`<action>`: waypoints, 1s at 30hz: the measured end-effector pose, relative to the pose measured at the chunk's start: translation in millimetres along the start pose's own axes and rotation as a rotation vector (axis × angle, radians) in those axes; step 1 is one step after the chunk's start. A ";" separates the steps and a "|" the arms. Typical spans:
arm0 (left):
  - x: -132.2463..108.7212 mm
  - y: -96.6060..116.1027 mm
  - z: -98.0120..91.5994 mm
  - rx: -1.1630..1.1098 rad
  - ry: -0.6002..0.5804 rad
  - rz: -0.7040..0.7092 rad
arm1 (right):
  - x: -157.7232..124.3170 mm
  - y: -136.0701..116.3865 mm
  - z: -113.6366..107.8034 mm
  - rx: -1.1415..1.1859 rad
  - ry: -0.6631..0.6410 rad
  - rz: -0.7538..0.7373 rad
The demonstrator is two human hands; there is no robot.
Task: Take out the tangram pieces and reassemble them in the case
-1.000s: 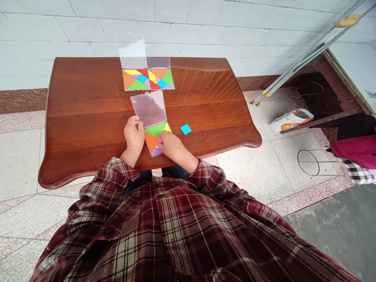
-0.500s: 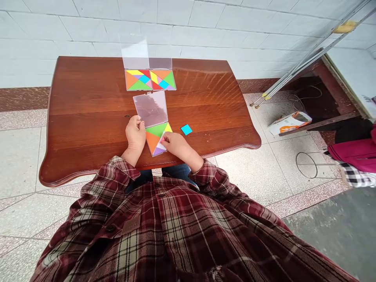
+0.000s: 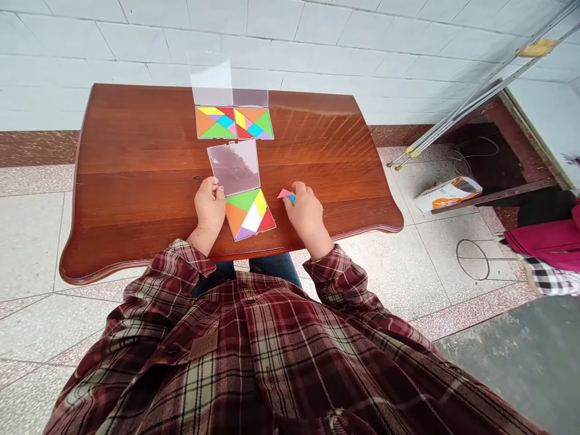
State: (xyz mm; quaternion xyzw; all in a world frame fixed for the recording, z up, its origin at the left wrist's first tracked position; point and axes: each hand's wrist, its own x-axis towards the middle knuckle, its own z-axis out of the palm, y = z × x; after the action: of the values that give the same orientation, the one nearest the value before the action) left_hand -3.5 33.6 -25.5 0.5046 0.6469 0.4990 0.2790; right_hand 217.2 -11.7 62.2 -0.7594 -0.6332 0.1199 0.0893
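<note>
An open clear case lies near the table's front edge. Its tray holds a green triangle, an orange triangle, a yellow piece, a red triangle and a purple piece, around a white gap. My left hand is closed at the left edge of the case, thumb and fingers together on it. To the right of the case, my right hand pinches a pink triangle. A blue square shows partly beneath the pink piece and fingers.
Two open cases with filled coloured trays stand at the back of the wooden table, by the tiled wall. Crutches, a white box and a person's magenta clothing are at the right.
My right hand has moved right, out of the tray to the blue square, with the pink triangle in its fingers. The red triangle and white gap now show. My left hand has stayed put.
</note>
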 end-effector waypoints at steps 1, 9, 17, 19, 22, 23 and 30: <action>0.4 -1.3 0.3 -0.007 0.003 0.009 | -2.5 -7.6 -1.1 -0.008 -0.011 -0.031; -1.3 -0.6 0.0 -0.001 0.008 0.030 | -2.9 -50.9 13.1 -0.121 -0.262 -0.136; -2.2 4.2 -0.8 -0.007 0.005 0.015 | 3.2 -54.7 6.2 -0.172 -0.268 -0.085; -1.5 4.1 -0.5 -0.003 0.003 0.009 | 5.8 -47.0 1.9 -0.153 -0.270 -0.091; -0.2 1.8 -0.1 -0.008 0.004 0.007 | 10.9 -26.2 -2.8 -0.086 -0.227 -0.122; 0.3 0.5 0.1 -0.011 0.002 0.009 | 12.5 -18.1 -3.8 -0.066 -0.209 -0.112; 1.8 -5.4 1.1 -0.016 0.001 0.046 | 1.6 3.9 -13.4 -0.140 -0.046 0.005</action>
State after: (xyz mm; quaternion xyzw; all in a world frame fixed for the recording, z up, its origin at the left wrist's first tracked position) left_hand -5.2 35.7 -30.6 0.5168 0.6313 0.5108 0.2711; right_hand 225.1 -10.7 73.7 -0.7626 -0.6398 0.0929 0.0211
